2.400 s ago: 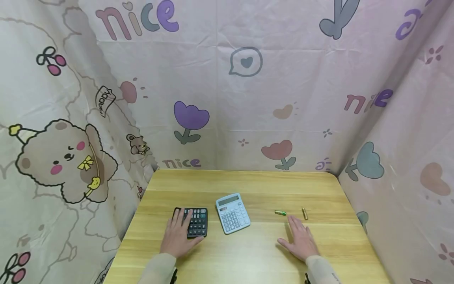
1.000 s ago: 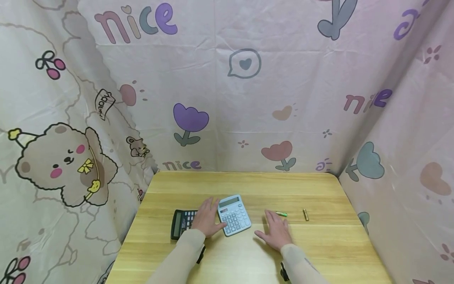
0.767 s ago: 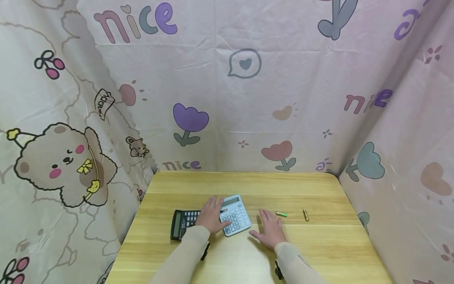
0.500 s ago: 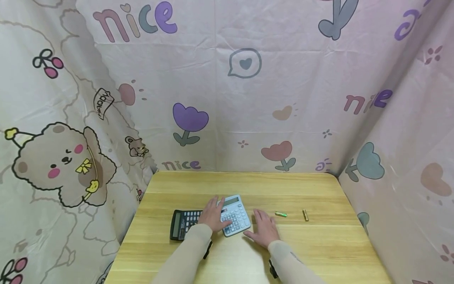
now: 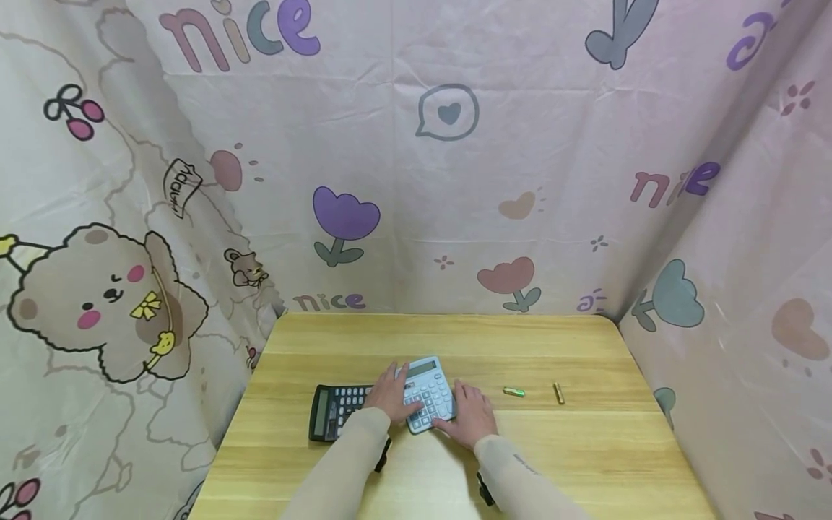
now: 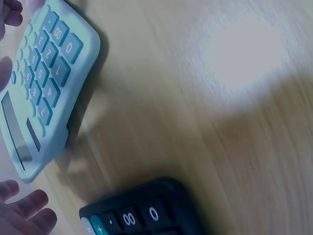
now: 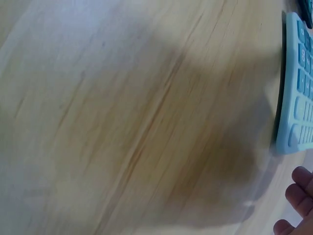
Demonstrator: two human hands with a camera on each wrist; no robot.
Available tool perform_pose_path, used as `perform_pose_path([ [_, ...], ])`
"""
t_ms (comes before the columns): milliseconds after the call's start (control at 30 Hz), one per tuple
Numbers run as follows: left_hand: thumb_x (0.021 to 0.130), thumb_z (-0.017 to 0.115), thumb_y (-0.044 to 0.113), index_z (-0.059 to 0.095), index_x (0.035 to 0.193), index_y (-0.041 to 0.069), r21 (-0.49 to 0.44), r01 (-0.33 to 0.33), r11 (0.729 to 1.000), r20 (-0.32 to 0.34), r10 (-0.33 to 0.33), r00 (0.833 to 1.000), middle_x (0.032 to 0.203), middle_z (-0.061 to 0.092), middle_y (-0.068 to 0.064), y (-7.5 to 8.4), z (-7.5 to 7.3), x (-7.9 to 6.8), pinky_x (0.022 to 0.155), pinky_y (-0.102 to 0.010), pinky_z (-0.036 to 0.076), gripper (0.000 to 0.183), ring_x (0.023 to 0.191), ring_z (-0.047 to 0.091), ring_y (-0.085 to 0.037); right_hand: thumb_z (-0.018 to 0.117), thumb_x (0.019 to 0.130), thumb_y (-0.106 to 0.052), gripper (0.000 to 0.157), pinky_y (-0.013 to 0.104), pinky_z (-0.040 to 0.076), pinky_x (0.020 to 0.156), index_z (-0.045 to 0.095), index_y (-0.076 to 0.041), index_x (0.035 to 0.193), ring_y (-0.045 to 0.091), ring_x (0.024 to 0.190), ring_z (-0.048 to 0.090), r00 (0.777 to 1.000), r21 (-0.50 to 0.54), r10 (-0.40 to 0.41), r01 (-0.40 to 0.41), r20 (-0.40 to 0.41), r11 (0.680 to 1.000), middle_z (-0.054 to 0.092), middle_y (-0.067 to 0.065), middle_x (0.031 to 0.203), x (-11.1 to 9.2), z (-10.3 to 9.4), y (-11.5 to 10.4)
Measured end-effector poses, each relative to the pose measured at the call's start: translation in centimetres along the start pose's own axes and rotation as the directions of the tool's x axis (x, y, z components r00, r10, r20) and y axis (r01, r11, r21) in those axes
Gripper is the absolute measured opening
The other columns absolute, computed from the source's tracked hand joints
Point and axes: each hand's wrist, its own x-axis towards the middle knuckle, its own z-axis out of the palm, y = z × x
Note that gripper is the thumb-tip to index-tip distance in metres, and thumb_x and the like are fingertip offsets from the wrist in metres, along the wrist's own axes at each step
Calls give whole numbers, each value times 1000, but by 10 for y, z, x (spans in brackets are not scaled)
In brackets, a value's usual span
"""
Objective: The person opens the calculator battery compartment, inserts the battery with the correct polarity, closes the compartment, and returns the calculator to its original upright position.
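A light blue calculator (image 5: 425, 367) lies on the table between my two hands, its display toward the far side. My left hand (image 5: 390, 396) is at its left edge, with the thumb over the lower keys. On the other side, my right hand (image 5: 474, 419) is at the right edge, thumb by the near corner. In the left wrist view, loosely bent fingers (image 6: 32, 203) show beside the calculator, apart from it. The right wrist view has fingertips (image 7: 299, 196) just off its edge. Left of it lies a black calculator (image 5: 321, 413), turned sideways and partly hidden by the left hand and sleeve.
Two small batteries lie to the right on the wooden table (image 5: 585, 462): a green one (image 5: 513, 392) and a gold-coloured one (image 5: 559, 393). A printed curtain (image 5: 416, 217) hangs behind the table and along both sides.
My left hand has moved right from the black calculator to the light blue one. My right hand has come left from near the batteries to its right edge. Both calculators stay in place.
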Motion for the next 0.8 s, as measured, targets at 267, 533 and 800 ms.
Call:
perform_pose_path([
  [267, 73, 68, 53, 25, 145, 17, -21, 43, 999, 12, -43, 999, 147, 20, -17, 4, 6, 6, 98, -54, 34, 91, 127, 30, -37, 60, 64, -73, 106, 50, 35, 97, 36, 0, 137, 31, 112, 43, 1000, -29, 18, -18, -7, 999, 49, 16, 122, -1, 6, -5],
  [533, 75, 68, 48, 30, 142, 8, -94, 80, 992, -9, -81, 997, 141, 26, -21, 9, 6, 8, 98, -51, 35, 86, 123, 35, -38, 60, 66, -72, 98, 44, 40, 87, 44, 0, 131, 25, 98, 46, 1000, -35, 2, -2, -9, 999, 52, 11, 106, -3, 13, -4],
  [800, 76, 71, 40, 34, 138, -1, -126, 129, 984, -29, -134, 991, 138, 29, -22, 13, 9, 12, 97, -47, 38, 83, 117, 41, -36, 61, 67, -70, 91, 39, 40, 79, 50, -1, 126, 22, 91, 44, 1000, -67, -7, 5, -22, 998, 51, 7, 97, -3, 21, 0],
])
